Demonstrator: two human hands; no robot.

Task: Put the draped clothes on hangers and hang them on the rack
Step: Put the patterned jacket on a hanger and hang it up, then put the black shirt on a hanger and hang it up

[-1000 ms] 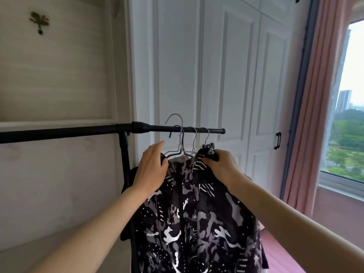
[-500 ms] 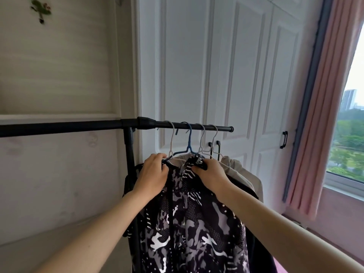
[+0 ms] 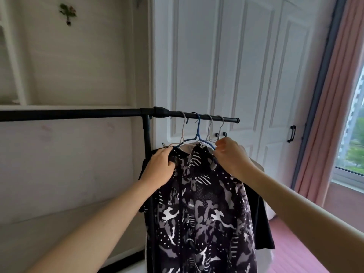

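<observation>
The left hand [image 3: 161, 166] grips the left shoulder of the patterned jacket [image 3: 199, 213], which hangs on the blue hanger [image 3: 198, 134] on the black rack [image 3: 197, 115]. The right hand [image 3: 229, 156] pinches the fabric at the right shoulder, so I'd ease both shoulders evenly over the hanger's arms. Behind stand white wardrobe doors [image 3: 246, 66]; a pink curtain [image 3: 332, 115] edges the window [image 3: 354, 134].

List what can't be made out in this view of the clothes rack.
- Head view: the patterned shirt hides most of the garments behind it.
- The left hand covers that shirt's shoulder, so the hanger end there is hidden.
- The right hand is motion-blurred; its grip is unclear.
- The black rail runs off the left edge, and the rack's base is cut off below.
</observation>
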